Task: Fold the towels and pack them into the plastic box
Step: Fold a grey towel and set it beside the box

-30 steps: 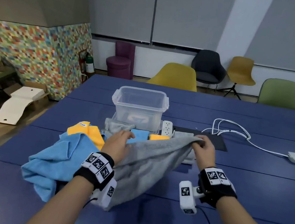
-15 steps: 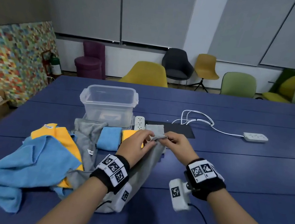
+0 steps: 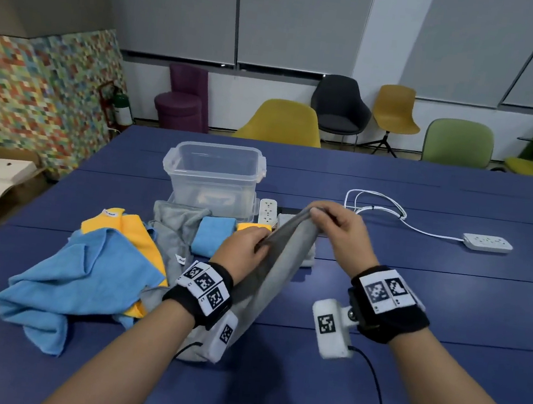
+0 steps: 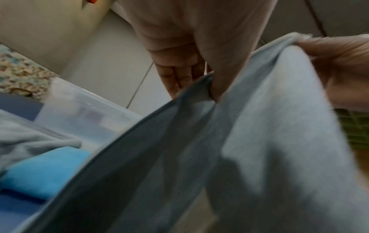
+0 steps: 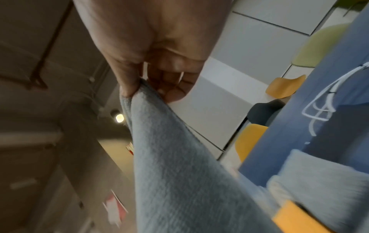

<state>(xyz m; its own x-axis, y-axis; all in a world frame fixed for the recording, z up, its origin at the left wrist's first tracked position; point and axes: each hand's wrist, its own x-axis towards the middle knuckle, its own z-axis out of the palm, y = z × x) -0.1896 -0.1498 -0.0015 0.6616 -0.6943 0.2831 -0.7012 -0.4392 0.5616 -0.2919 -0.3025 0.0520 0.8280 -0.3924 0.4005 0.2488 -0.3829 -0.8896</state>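
Your forearms reach out over a dark blue table [image 3: 446, 305], each wrist wearing a black band with printed markers. Nearest you, on the left, a crumpled blue towel [image 3: 83, 284] lies over a yellow towel [image 3: 137, 233].

You hold a grey towel [image 3: 269, 278] up between your hands, its lower end trailing onto the table by your left wrist. Your left hand [image 3: 242, 252] pinches its edge partway up, thumb against curled fingers. Your right hand [image 3: 338, 233] is higher and further out, thumb and fingertips pinching the top corner, so the cloth slopes up from left to right. The right wrist view shows that grip plainly: the thumb presses the cloth against the fingers [image 5: 171, 85].

Beyond your hands lie a loose grey cloth [image 3: 176, 224], a folded blue towel [image 3: 213, 235] and a folded yellow one [image 3: 252, 227], partly hidden. Behind them stands the clear box [image 3: 213, 176], open, with no towels in it. A white power strip [image 3: 266, 212] lies just beside it, and another strip [image 3: 488, 243] with a coiled cable [image 3: 374, 205] sits to the right.

Past the table stand chairs in yellow, black and green, a purple seat, grey wall panels, and a multicoloured mosaic wall on the left.
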